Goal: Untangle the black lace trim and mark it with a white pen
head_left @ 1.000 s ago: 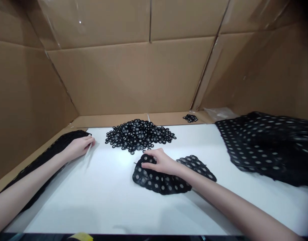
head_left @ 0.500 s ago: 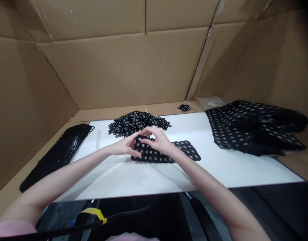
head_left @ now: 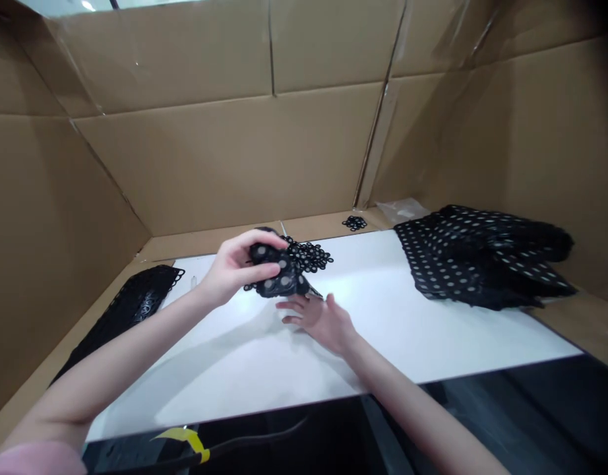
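Gripped between the thumb and fingers of my left hand (head_left: 229,267) is a folded black sheet with pale dots (head_left: 284,282), lifted off the white tabletop (head_left: 225,389). Its lower right corner hangs close to my right hand (head_left: 328,324). That hand is open, palm turned up and fingers spread, just below the sheet; whether a fingertip touches it I cannot tell. Behind the sheet lies a heap of small black rings with pale centres (head_left: 312,256), partly hidden by the sheet and my left hand.
A large crumpled black dotted sheet (head_left: 447,264) covers the right side. To the left lies a long black openwork bundle (head_left: 130,307), near a clear strip (head_left: 194,282). A small ring cluster (head_left: 354,223) and clear plastic (head_left: 403,210) sit at the back, before cardboard walls (head_left: 210,165).
The dotted sheet, lying flat under both hands before, is now folded and raised in my left hand. My right hand has let go, moved lower and turned palm up. The view has tilted slightly.
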Motion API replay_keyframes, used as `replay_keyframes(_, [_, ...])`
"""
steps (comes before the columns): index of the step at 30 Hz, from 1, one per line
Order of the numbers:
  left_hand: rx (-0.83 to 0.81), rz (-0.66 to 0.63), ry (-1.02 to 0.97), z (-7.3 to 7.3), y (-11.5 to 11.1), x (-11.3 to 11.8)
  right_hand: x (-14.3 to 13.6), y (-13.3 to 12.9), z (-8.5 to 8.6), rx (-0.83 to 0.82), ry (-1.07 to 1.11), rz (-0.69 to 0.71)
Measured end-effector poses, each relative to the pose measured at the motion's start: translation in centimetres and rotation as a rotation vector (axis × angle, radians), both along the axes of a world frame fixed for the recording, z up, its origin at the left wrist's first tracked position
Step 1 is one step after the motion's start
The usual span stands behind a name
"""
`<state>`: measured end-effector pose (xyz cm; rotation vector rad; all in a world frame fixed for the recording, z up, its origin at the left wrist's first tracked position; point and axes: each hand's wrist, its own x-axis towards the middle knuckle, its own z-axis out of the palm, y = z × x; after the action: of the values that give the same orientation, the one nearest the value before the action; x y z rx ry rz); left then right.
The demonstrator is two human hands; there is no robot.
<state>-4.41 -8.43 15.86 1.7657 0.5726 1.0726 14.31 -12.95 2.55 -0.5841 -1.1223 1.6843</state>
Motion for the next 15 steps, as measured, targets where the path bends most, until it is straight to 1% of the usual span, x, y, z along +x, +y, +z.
replay_keyframes(1, [0.070,0.032,0.056,0.2,-0.7,-1.0,0.4,0.7,0.3,-0.082,0.010,0.013])
replay_keyframes(2, [0.124,0.030,0.142,0.3,-1.4,-2.1,0.7,1.2,0.9,-0.158,0.014,-0.012])
replay_keyframes(4, [0.209,-0.017,0.324,-0.1,-2.7,-4.3,0.9,2.3,2.0,-0.254,0.022,-0.092])
replay_keyframes(5, [0.248,-0.052,0.410,-0.4,-3.4,-5.3,0.7,3.0,2.5,-0.286,0.039,-0.147])
replay_keyframes(6, [0.278,-0.048,0.462,-0.8,-4.2,-6.1,0.3,3.7,2.8,-0.316,0.073,-0.214])
replay_keyframes(8, [0.317,-0.041,0.510,-1.8,-5.6,-7.5,-0.6,5.4,3.0,-0.391,0.163,-0.360])
replay_keyframes(10, [0.291,-0.069,0.614,-2.8,-7.0,-8.5,-1.6,7.1,2.6,-0.443,0.172,-0.454])
replay_keyframes(11, [0.267,-0.082,0.682,-3.3,-7.6,-8.9,-2.1,7.9,2.3,-0.437,0.136,-0.467])
replay_keyframes(13, [0.201,-0.095,0.819,-4.4,-8.7,-9.6,-3.1,9.0,1.6,-0.405,0.113,-0.453])
replay_keyframes(15, [0.118,-0.132,0.849,-5.4,-9.2,-10.1,-3.9,9.7,1.0,-0.358,0.108,-0.443])
